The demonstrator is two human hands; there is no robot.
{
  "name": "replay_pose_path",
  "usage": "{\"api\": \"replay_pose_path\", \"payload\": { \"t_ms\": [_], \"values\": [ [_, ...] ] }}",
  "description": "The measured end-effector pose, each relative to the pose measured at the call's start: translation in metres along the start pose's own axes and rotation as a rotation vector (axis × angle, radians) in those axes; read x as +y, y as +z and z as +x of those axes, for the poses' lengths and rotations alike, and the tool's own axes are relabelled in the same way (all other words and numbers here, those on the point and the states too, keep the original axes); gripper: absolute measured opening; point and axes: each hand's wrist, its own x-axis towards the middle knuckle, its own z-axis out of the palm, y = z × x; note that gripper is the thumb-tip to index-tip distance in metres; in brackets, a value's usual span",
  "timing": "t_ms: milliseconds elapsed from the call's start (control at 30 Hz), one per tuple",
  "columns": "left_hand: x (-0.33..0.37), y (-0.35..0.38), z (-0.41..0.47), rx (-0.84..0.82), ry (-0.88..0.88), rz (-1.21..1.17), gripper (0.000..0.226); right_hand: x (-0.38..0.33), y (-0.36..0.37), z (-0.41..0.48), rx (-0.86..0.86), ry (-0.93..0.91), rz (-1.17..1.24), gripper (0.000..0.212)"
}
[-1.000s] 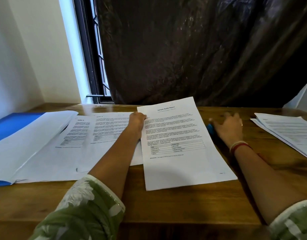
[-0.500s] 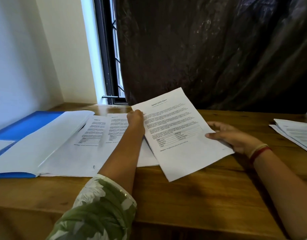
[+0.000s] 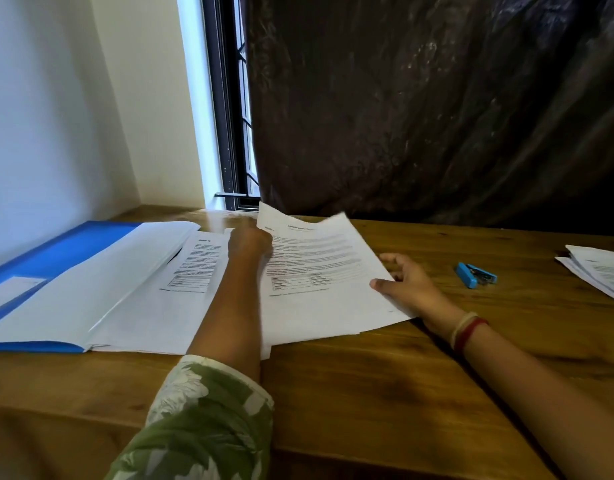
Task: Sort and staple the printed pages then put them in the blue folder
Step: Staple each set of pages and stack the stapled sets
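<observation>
Fabric of a green flowered sleeve fills the near left, cut off by the lower edge, and the bare forearm runs from it across the wooden table. At the end of that arm the left hand sits at the upper left edge of the printed pages. It is seen from behind and blurred, its fingers curled in on that edge and the tips hidden by the knuckles. The right hand pinches the right edge of the same pages, thumb on top, the other fingers spread apart below and partly covered by the paper. Red and pale bangles ring its wrist. The pages lie tilted at mid-table, far left corner bent upward, print too soft to read; how many sheets are in the bundle cannot be told. Left of them, loose sheets lie partly under the left forearm and partly under a white leaf of the open blue folder, which lies flat at the far left, cut off by the frame. Right of the hands and apart from them, a blue stapler lies on the wood. A stack of paper at the right edge is cut off. Behind the table stand a window and a dark curtain.
</observation>
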Motion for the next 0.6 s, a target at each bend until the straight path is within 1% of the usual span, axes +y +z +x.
{"api": "replay_pose_path", "payload": {
  "t_ms": [67, 200, 333, 400, 500, 600],
  "values": [
    [-0.007, -0.002, 0.003, 0.041, 0.037, 0.061, 0.046, -0.001, 0.009, -0.003, -0.006, -0.036, -0.046, 0.056],
    [-0.017, 0.001, 0.003, 0.088, 0.05, 0.127, 0.034, 0.0, 0.014, -0.005, -0.03, -0.072, -0.127, 0.043],
    [-0.017, 0.003, 0.001, 0.151, -0.033, 0.221, 0.038, -0.001, 0.015, -0.006, 0.003, -0.084, -0.112, 0.041],
    [-0.015, 0.004, 0.001, 0.165, -0.048, 0.306, 0.045, -0.001, 0.015, -0.004, 0.042, -0.086, -0.205, 0.04],
    [-0.01, 0.008, -0.004, 0.105, -0.047, 0.393, 0.056, -0.001, 0.014, -0.002, 0.068, -0.069, -0.34, 0.035],
    [-0.004, 0.014, -0.01, -0.078, -0.032, 0.529, 0.066, -0.002, 0.015, -0.003, 0.062, -0.061, -0.404, 0.031]
  ]
}}
